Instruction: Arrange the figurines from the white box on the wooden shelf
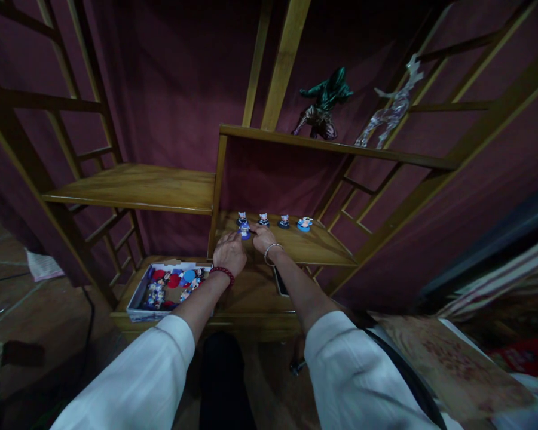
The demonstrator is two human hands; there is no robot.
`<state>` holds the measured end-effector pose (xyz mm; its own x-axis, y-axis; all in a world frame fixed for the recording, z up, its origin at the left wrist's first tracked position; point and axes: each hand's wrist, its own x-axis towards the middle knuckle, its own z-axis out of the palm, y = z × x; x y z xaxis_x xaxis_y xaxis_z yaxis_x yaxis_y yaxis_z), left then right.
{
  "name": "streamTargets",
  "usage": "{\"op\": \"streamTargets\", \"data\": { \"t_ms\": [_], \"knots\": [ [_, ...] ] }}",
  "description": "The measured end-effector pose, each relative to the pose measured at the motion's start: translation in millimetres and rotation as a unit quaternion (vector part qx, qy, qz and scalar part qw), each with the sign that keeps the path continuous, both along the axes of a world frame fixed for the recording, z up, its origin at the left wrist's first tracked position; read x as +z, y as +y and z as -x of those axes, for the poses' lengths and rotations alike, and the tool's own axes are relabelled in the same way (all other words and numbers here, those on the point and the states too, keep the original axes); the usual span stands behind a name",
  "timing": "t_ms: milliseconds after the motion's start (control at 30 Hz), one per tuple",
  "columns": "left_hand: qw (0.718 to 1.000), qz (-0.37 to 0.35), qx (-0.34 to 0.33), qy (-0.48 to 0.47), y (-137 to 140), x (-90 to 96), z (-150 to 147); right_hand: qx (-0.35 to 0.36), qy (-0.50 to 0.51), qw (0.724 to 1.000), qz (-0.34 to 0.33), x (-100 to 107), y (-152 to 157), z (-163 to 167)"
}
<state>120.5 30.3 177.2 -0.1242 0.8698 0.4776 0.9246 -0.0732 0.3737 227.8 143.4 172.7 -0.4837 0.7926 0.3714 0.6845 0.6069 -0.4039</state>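
Note:
A small purple figurine (244, 232) stands on the lower right shelf, near its left end. My left hand (229, 251), with a red bead bracelet at the wrist, has its fingers curled at the figurine's left side. From the other side my right hand (263, 240), wearing a silver bangle, reaches it with the fingertips. The figurine is between both hands. Just behind it are a black-and-white figurine (242, 218) and a similar one (263, 219). Farther right come another dark-based figurine (284, 221) and one on a blue base (304, 224).
An open box (137, 298) of mixed figurines sits on the lower ledge at left. A dark flat object (280, 282) lies under my right forearm. Above, the upper shelf (260, 134) bears a green crouching statue (325, 101) and a clear deer ornament (390, 113). Wooden uprights frame the shelves.

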Motion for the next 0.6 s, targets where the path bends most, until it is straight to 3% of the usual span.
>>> {"op": "streamTargets", "data": {
  "t_ms": [200, 600],
  "knots": [
    [1.0, 0.003, -0.004, -0.006, -0.3, 0.4, 0.2, -0.031, 0.025, 0.999, 0.003, 4.8, -7.5, -1.3],
    [1.0, -0.007, -0.002, -0.003, -0.1, -0.6, 0.9, -0.027, 0.007, 1.0, 0.007, 11.3, -15.5, -0.2]
  ]
}}
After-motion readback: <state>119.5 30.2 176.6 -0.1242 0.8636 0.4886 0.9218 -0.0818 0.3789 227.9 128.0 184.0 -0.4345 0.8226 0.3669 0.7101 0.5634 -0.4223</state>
